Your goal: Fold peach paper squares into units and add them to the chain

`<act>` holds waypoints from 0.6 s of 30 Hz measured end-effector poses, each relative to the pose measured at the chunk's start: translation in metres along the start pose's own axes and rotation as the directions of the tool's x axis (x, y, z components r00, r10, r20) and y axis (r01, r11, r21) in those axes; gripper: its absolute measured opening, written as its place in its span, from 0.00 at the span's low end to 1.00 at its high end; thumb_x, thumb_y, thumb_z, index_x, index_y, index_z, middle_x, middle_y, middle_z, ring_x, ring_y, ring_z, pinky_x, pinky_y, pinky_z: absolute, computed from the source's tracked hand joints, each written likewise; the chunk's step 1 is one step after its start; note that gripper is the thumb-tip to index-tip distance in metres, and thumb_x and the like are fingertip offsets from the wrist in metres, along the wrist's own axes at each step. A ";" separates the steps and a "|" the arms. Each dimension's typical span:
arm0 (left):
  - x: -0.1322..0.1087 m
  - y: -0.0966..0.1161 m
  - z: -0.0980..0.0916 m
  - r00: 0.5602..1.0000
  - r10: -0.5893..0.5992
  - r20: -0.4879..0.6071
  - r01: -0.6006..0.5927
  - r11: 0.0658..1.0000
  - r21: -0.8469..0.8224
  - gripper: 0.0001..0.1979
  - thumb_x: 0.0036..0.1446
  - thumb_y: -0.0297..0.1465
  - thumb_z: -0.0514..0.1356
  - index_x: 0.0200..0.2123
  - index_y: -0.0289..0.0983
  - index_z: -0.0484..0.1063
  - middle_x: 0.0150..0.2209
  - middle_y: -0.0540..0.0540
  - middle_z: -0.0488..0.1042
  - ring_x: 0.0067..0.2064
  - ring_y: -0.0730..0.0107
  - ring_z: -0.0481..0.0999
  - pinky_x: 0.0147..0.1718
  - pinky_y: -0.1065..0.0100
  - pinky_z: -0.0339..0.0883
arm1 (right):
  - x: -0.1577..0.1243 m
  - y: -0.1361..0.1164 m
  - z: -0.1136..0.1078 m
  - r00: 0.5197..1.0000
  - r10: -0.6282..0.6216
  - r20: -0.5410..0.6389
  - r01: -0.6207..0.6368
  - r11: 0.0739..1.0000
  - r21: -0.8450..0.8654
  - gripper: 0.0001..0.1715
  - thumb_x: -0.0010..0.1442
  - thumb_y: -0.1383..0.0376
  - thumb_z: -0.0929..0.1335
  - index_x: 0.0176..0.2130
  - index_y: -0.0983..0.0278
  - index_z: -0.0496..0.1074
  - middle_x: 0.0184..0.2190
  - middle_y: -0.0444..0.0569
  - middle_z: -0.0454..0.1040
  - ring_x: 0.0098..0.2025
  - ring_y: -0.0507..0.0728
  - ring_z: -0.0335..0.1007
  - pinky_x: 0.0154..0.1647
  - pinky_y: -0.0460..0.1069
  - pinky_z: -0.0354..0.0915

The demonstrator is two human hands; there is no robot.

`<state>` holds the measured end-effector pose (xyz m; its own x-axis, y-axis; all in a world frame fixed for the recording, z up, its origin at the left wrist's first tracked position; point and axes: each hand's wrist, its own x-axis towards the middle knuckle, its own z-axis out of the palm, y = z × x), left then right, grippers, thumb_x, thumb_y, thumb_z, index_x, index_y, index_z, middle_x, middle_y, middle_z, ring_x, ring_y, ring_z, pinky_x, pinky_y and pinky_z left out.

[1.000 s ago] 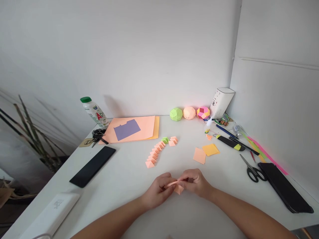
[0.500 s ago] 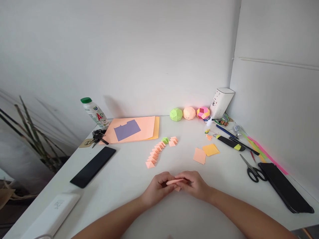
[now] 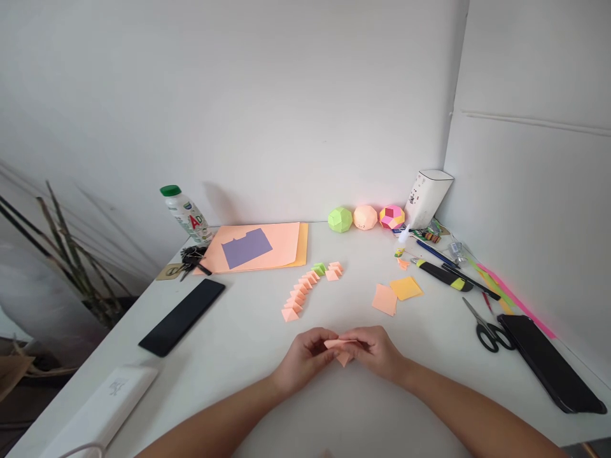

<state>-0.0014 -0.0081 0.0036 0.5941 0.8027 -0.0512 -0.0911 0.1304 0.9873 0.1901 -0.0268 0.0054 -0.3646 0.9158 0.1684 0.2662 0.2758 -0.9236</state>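
Both hands meet over the near middle of the table, closed on one small piece of folded peach paper (image 3: 344, 358). My left hand (image 3: 305, 361) pinches its left side between thumb and fingers. The right side is gripped by my right hand (image 3: 377, 353); the fingers hide much of the paper. Beyond the hands curves a row of folded peach paper units (image 3: 298, 296), with green folded units (image 3: 319, 269) at its far end and a few more peach units (image 3: 333, 271) beside them. To the right lie peach paper squares (image 3: 384, 299) and yellow paper squares (image 3: 406, 288).
Three paper balls, green (image 3: 340, 219), peach (image 3: 365, 217) and multicoloured (image 3: 392, 217), stand by the wall. Scissors (image 3: 487, 331), a cutter knife (image 3: 442, 274) and a black case (image 3: 554, 362) lie right. At left are a phone (image 3: 182, 317), a bottle (image 3: 187, 216) and large paper sheets (image 3: 286, 243).
The folded peach paper has turned in my fingers, and a pointed corner now shows more below them. Both hands keep their grip. The whole view has shifted slightly.
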 end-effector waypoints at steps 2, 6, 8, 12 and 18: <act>0.000 -0.002 0.000 1.000 -0.002 -0.014 0.002 1.000 0.000 0.08 0.54 0.34 0.61 0.35 0.34 0.72 0.33 0.43 0.77 0.36 0.63 0.76 0.36 0.63 0.68 | 0.000 0.001 0.000 1.000 0.002 0.018 -0.002 1.000 0.009 0.14 0.61 0.60 0.64 0.41 0.63 0.77 0.24 0.46 0.74 0.25 0.52 0.68 0.26 0.45 0.65; 0.001 -0.006 -0.002 0.999 -0.014 -0.048 0.014 1.000 0.017 0.09 0.54 0.34 0.61 0.33 0.34 0.72 0.31 0.44 0.77 0.33 0.66 0.75 0.32 0.67 0.67 | -0.002 0.002 0.000 0.998 0.064 0.023 -0.066 0.995 0.070 0.14 0.61 0.60 0.65 0.40 0.64 0.77 0.26 0.48 0.76 0.26 0.52 0.71 0.27 0.46 0.68; 0.001 -0.007 -0.003 0.999 -0.018 -0.050 0.019 0.999 0.026 0.09 0.54 0.35 0.61 0.32 0.34 0.72 0.31 0.44 0.76 0.33 0.67 0.75 0.31 0.68 0.66 | -0.002 0.002 0.001 0.996 0.087 0.013 -0.088 0.991 0.098 0.14 0.60 0.60 0.65 0.39 0.65 0.77 0.26 0.48 0.76 0.26 0.53 0.72 0.27 0.46 0.69; 0.001 -0.006 -0.003 0.998 -0.028 -0.048 0.031 0.998 0.060 0.11 0.55 0.37 0.60 0.32 0.34 0.72 0.30 0.44 0.76 0.32 0.68 0.74 0.30 0.69 0.65 | -0.003 0.000 0.001 0.994 0.112 0.013 -0.113 0.985 0.128 0.14 0.59 0.59 0.66 0.38 0.64 0.77 0.26 0.47 0.75 0.27 0.53 0.72 0.27 0.46 0.70; 0.000 -0.004 -0.002 0.997 -0.030 -0.064 0.036 0.995 0.098 0.14 0.55 0.40 0.59 0.29 0.34 0.71 0.28 0.45 0.76 0.30 0.68 0.73 0.29 0.69 0.64 | -0.003 0.000 0.000 0.991 0.131 0.036 -0.135 0.981 0.143 0.14 0.60 0.59 0.66 0.39 0.65 0.77 0.26 0.47 0.75 0.26 0.54 0.73 0.28 0.47 0.70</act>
<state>-0.0024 -0.0073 -0.0004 0.5441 0.8341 -0.0906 0.0091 0.1022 0.9947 0.1913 -0.0300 0.0043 -0.3586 0.9329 0.0338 0.1825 0.1055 -0.9775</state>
